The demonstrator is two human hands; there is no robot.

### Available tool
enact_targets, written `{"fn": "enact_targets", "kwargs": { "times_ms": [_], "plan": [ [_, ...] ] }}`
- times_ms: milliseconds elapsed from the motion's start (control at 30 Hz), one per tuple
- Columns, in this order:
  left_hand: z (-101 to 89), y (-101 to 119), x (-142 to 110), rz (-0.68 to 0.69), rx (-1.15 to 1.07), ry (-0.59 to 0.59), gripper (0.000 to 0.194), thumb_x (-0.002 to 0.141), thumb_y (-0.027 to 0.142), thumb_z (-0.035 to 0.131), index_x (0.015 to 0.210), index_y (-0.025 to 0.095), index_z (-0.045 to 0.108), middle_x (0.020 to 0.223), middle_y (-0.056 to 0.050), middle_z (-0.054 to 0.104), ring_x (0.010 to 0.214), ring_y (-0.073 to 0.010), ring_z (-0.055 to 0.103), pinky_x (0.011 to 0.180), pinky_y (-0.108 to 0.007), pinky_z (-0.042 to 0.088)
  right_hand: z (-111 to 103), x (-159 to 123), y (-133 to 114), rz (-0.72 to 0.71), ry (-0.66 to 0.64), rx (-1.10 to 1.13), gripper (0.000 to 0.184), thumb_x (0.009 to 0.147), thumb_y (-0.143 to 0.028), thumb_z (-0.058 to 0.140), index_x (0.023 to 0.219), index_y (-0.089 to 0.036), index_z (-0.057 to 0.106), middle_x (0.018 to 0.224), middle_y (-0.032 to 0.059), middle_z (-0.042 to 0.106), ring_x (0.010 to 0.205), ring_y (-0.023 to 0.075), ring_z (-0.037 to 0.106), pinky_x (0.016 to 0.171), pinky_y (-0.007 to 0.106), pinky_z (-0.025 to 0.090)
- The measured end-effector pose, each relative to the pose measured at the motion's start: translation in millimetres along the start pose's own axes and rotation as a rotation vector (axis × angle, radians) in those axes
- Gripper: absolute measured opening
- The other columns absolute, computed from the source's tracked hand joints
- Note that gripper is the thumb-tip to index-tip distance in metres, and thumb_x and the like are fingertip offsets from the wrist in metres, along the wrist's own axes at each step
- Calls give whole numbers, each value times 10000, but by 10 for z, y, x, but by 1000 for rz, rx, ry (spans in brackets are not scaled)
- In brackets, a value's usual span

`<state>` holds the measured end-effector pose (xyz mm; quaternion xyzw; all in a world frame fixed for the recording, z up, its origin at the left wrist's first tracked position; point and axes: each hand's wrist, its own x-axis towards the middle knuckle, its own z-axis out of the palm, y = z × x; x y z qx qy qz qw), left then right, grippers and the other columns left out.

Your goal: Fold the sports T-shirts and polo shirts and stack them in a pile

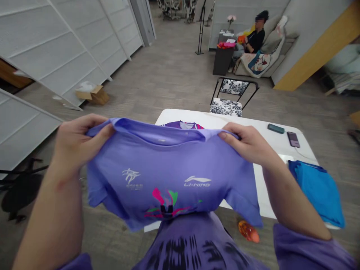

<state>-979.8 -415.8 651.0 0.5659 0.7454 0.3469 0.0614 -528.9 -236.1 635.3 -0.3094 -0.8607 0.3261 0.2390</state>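
Note:
A light purple T-shirt (168, 161) hangs stretched between my two hands, above the near side of the white table. Its front faces me, with a LI-NING logo, a second white emblem and a pink and green print. My left hand (84, 140) pinches one shoulder beside the collar, thumb on the near side. At the other shoulder my right hand (242, 140) grips the cloth the same way. The lower part of the shirt droops against my body. Behind the collar, a darker purple shirt (182, 124) lies on the table, mostly hidden.
Folded blue clothing (320, 191) lies on the right of the white table (247, 123). A phone (293, 139) and a dark green case (276, 128) rest farther back. A patterned chair (226, 107) stands behind the table. One person (254, 41) sits on a sofa beyond.

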Motion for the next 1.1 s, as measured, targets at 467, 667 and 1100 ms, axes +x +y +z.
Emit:
{"fn": "enact_targets", "kwargs": {
  "times_ms": [467, 667, 1100],
  "plan": [
    [4192, -2387, 3326, -72, -51, -409, 429, 992, 498, 654, 1297, 199, 693, 1303, -80, 682, 1221, -223, 542, 1131, -405, 394, 1808, 2724, 4046, 554, 38, -307, 549, 1046, -646, 555, 1245, -159, 711, 1272, 188, 764, 1119, 337, 673, 1029, 466, 501],
    [4861, -2953, 2899, -232, 101, -456, 698, 996, 485, 668, 1559, 139, 443, 1414, -166, 479, 1428, -316, 362, 1205, -486, 289, 2964, 1722, 4300, 760, 103, -263, 702, 1019, -647, 591, 1500, -140, 529, 1445, 234, 653, 1248, 345, 660, 1101, 517, 529],
    [3648, -3979, -1115, -765, 240, -714, 519, 1048, 662, 457, 1275, 201, 528, 1257, -171, 686, 1177, -327, 655, 1070, -494, 479, 4272, -963, 2444, 1427, -195, -13, 297, 886, -541, 687, 880, -261, 589, 818, 18, 708, 803, 231, 700, 723, 321, 481]
  ]
}}
